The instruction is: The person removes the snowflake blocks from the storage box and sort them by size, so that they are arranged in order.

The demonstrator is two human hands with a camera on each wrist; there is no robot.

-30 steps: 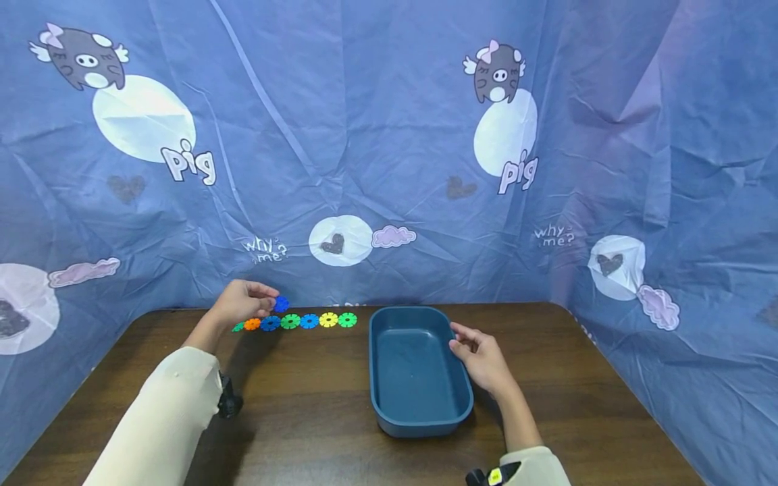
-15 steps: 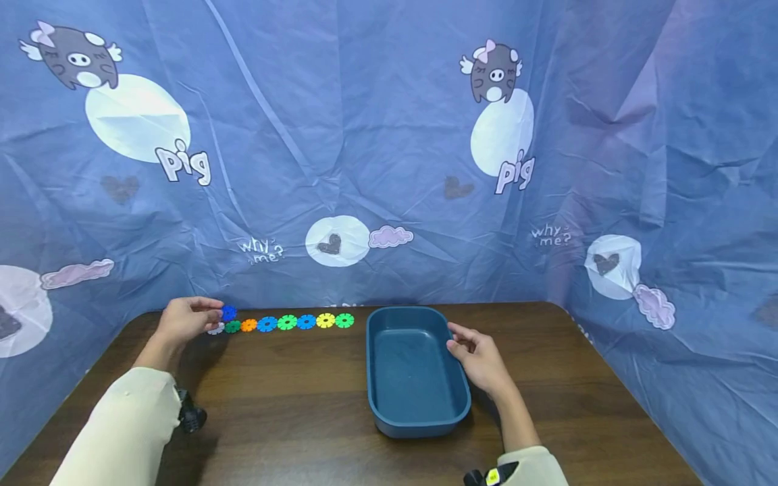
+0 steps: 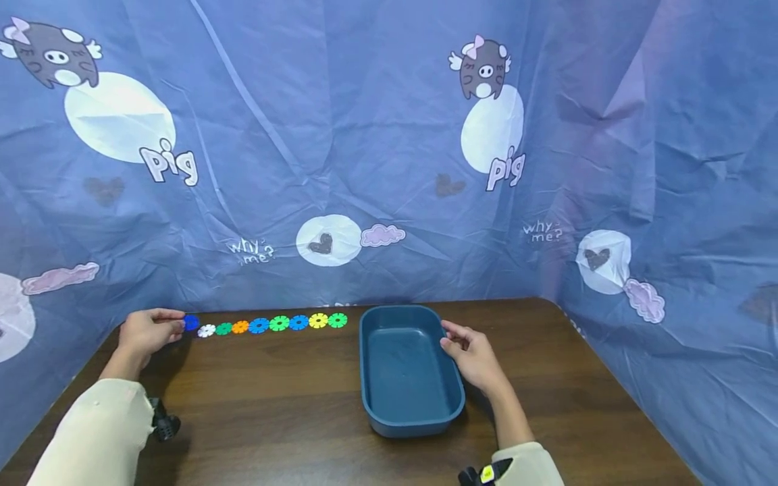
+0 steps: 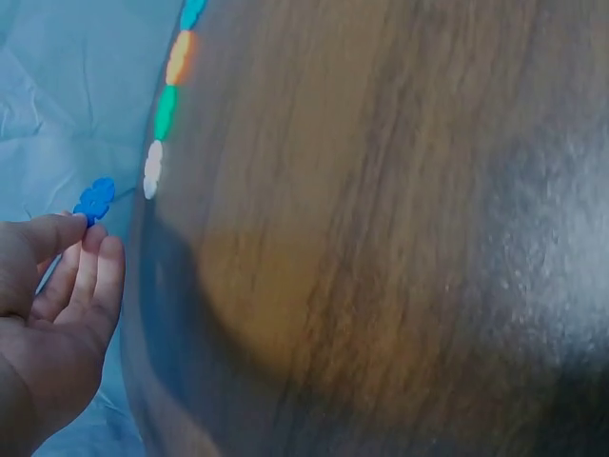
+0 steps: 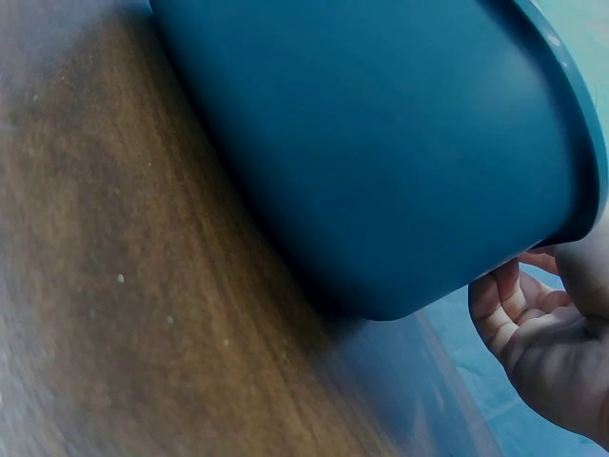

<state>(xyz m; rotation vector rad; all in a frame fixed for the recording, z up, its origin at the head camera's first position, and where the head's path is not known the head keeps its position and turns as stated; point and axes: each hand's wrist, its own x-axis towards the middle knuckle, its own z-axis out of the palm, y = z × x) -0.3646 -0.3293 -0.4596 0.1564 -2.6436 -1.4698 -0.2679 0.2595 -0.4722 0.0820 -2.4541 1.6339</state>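
Observation:
In the head view, my left hand (image 3: pixel 146 337) pinches a dark blue snowflake disc (image 3: pixel 191 322) between thumb and fingers at the left end of a row of discs. The left wrist view has this blue disc (image 4: pixel 95 198) at the fingertips, beside the white disc (image 4: pixel 152 169). From left to right the row runs white (image 3: pixel 206 331), green, orange (image 3: pixel 240 327), blue, green, blue, yellow (image 3: pixel 319 320) and green (image 3: pixel 337 320). My right hand (image 3: pixel 477 358) grips the right rim of a dark teal plastic bin (image 3: pixel 401 426), whose inside holds nothing. In the right wrist view, curled fingers (image 5: pixel 500 300) are partly hidden behind its wall.
The brown wooden table (image 3: pixel 273 405) ends just behind the row of discs. A blue curtain (image 3: pixel 377 135) printed with pigs hangs along the back and sides. The bin stands right of the row, near the table's middle.
My left hand has carried the dark blue disc leftward along the row, past the orange, green and white discs, to beyond its left end. The right hand stays at the bin's rim.

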